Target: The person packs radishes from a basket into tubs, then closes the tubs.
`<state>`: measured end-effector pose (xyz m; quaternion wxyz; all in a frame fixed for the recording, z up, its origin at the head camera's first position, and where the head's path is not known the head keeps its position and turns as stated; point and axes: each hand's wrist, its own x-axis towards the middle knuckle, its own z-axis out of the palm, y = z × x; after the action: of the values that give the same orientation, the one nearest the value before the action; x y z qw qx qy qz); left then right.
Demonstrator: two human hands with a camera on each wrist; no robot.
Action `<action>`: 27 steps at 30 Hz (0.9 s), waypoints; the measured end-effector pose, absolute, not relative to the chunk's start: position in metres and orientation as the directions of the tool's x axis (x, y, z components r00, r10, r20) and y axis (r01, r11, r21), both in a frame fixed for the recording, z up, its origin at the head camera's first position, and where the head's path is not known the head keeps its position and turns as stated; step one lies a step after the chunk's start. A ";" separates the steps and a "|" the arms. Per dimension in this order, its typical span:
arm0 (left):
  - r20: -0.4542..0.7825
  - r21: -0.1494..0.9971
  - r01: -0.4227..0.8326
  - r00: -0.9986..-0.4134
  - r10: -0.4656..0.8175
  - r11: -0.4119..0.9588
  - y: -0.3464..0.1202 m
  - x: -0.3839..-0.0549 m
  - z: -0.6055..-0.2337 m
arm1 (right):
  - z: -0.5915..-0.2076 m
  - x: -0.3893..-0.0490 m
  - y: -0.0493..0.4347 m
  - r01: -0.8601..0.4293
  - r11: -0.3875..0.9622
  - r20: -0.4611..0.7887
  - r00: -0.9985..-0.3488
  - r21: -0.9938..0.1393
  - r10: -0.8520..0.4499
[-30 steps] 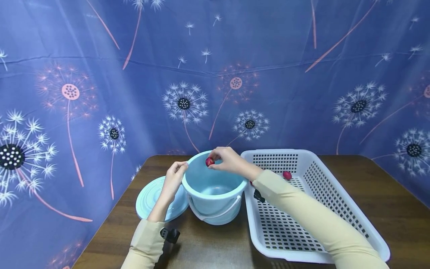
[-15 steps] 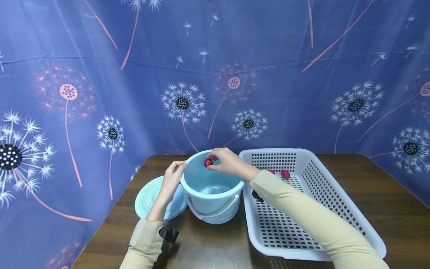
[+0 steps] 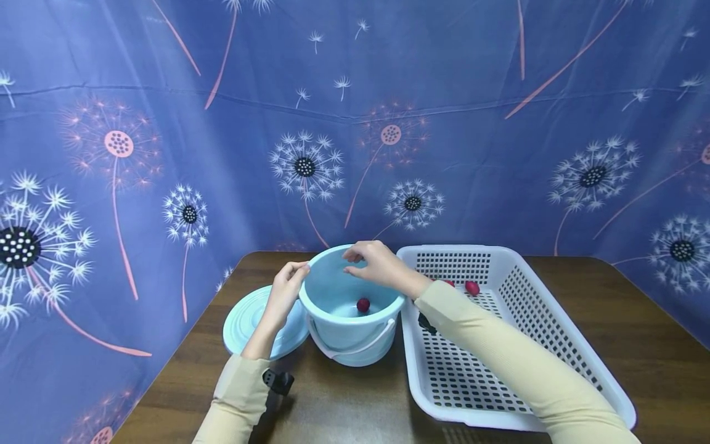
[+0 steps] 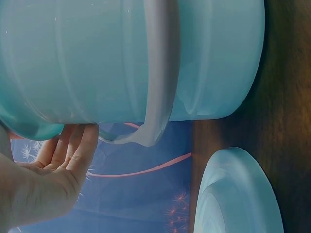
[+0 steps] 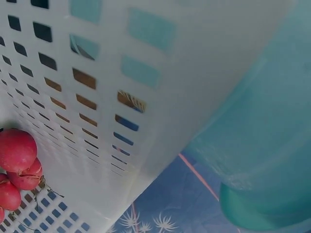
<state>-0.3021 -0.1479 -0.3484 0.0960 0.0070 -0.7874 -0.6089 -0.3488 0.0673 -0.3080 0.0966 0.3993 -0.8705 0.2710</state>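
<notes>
My left hand (image 3: 285, 295) grips the rim of a light blue bucket (image 3: 355, 356) at its left side. In the left wrist view its fingers (image 4: 80, 150) lie against the bucket's outer wall, below the rim. One red radish (image 3: 363, 304) lies on the bucket's floor. Over the bucket's opening, my right hand (image 3: 373, 265) holds nothing, thumb and fingers parted. Beside it stands a white perforated basket (image 3: 463, 385) with red radishes (image 5: 17, 149) at its far left part, some of them hidden behind the right forearm in the head view.
The bucket's round blue lid (image 3: 244, 324) lies on the wooden table (image 3: 327, 407), left of the bucket and partly behind the left wrist. A pale carrying handle (image 4: 163, 63) hangs down the bucket's near side. A blue dandelion-print cloth (image 3: 471, 123) hangs behind the table.
The right hand has let go of the radish, which has dropped from its fingertips to the bucket's floor. My left hand stays at the rim.
</notes>
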 end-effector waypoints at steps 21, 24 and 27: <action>0.144 0.960 0.105 -0.980 -0.140 0.260 -0.147 -0.302 -0.348 | -0.307 -0.351 0.071 -0.768 0.438 0.528 -0.639 -0.467 -0.560; 0.142 0.959 0.102 -0.980 -0.137 0.264 -0.147 -0.300 -0.349 | -0.304 -0.351 0.075 -0.774 0.443 0.542 -0.633 -0.453 -0.553; 0.145 0.960 0.104 -0.979 -0.143 0.260 -0.147 -0.300 -0.349 | -0.299 -0.353 0.080 -0.780 0.452 0.565 -0.625 -0.432 -0.539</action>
<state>-0.2998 -0.1470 -0.3489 0.1018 0.0124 -0.7873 -0.6080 -0.3533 0.0803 -0.2986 0.1763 0.3954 -0.8337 0.3427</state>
